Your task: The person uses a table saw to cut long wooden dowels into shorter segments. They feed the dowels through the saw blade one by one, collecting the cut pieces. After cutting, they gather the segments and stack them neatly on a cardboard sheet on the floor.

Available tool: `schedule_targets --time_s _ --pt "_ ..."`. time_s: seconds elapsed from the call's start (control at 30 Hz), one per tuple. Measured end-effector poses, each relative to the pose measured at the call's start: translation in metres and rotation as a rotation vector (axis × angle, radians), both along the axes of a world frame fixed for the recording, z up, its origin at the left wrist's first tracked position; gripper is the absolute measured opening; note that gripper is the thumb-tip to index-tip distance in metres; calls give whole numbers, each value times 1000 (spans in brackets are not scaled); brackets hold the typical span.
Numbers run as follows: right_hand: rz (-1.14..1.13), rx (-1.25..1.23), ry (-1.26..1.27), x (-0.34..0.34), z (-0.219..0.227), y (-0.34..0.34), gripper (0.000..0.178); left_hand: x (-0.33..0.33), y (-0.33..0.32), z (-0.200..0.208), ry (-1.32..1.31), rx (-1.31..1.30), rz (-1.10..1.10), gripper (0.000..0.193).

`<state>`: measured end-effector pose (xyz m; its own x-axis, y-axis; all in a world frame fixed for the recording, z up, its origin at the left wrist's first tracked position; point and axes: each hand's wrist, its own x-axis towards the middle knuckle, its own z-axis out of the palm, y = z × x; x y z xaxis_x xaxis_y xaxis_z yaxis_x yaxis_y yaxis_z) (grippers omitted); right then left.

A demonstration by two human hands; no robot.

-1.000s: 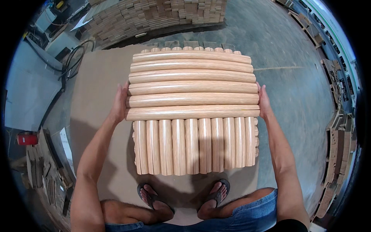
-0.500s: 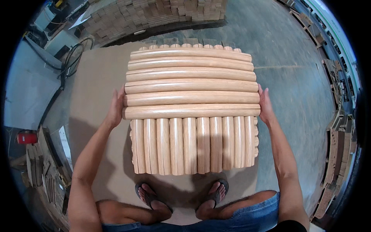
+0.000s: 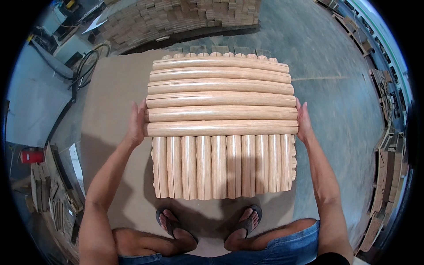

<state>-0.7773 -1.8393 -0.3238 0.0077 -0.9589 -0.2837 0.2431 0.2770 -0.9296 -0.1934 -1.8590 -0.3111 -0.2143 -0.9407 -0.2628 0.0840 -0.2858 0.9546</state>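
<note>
A row of several glossy, light-coloured rounded wooden poles lies side by side, running left to right, on top of a crosswise stack. My left hand presses against their left ends, and my right hand against their right ends. Between them, both hands hold the row nearest me. Parts of my fingers are hidden behind the pole ends. Below, the lower layer of wooden poles points toward me, its near ends and part of its length uncovered. More pole ends show at the stack's sides.
The stack stands on a brown sheet over a grey floor. Beyond it is a large pile of wooden pieces. Dark hoses run at left, near a red object. Wood stacks line the right. My feet are close in front.
The upper row looks slightly smaller and shifted a little right, with both hands still at its ends. The whole view has shifted slightly too.
</note>
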Motion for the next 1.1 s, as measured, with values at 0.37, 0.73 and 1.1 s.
schedule_targets --time_s 0.37,0.73,1.1 --pt "-375 41 321 -55 79 88 87 87 59 12 -166 211 387 104" --pt "-166 1161 622 53 303 656 73 92 436 246 -549 821 100 60" --pt "5 814 301 107 397 708 97 56 653 365 -200 783 472 61"
